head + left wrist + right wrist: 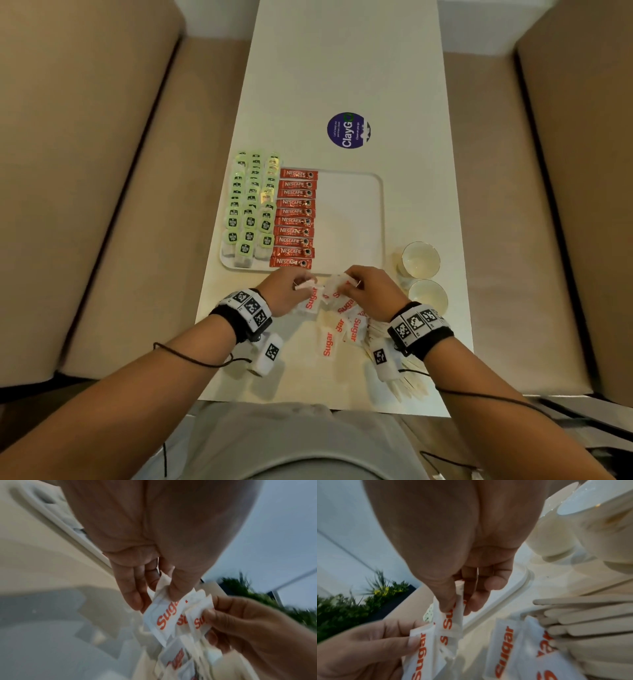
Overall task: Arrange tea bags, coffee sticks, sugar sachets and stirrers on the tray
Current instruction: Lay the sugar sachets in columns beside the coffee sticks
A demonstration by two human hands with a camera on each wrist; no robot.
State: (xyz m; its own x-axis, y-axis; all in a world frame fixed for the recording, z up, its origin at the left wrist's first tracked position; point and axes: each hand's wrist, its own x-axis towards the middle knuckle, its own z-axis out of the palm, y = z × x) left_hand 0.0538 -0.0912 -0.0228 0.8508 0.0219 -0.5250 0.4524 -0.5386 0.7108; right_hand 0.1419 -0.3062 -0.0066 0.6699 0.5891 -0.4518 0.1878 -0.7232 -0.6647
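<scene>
A white tray [381, 212] lies on the narrow table. Rows of green tea bags [251, 205] fill its left side, and a column of red coffee sticks [294, 219] runs beside them. Just below the tray's near edge, a loose pile of white sugar sachets [339, 322] covers the table. My left hand [301, 286] pinches one sugar sachet [163, 615] between thumb and fingers. My right hand [349, 284] pinches a few overlapping sachets [452, 616] right beside it. Wooden stirrers [407, 380] lie partly under my right wrist.
Two white paper cups [420, 259] [428, 296] stand right of the tray, close to my right hand. A round purple sticker [348, 130] sits on the table beyond the tray. Beige sofa cushions [102, 205] flank the table on both sides.
</scene>
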